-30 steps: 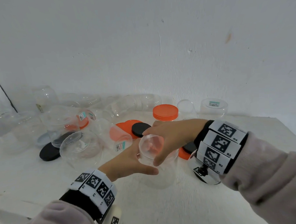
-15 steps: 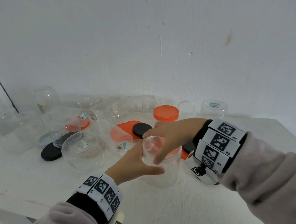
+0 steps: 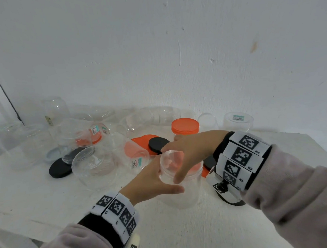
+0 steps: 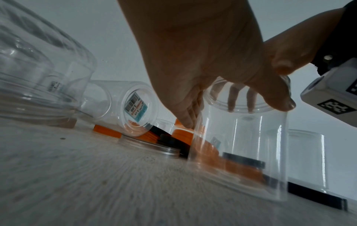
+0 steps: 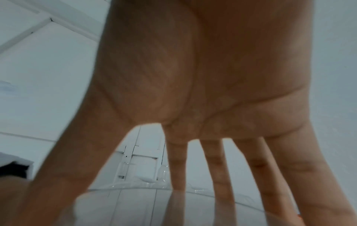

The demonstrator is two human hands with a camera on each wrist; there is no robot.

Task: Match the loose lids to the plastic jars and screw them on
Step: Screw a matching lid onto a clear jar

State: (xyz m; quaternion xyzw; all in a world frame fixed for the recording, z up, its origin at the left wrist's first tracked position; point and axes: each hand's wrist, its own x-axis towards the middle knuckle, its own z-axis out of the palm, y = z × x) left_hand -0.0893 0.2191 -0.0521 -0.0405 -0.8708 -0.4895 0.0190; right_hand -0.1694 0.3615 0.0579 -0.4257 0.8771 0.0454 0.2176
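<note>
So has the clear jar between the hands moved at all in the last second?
No. The jar stands in the same spot in front of the orange-lidded jar, gripped by the left hand and right hand.

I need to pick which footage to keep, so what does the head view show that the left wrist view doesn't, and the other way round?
Only the head view shows the left hand, both marker wristbands and the capped orange-lidded jar. Only the left wrist view shows the flat metal-rimmed lid on the table and the right fingers seen through the jar wall. Both show the right hand gripping the upright clear jar at its top.
</note>
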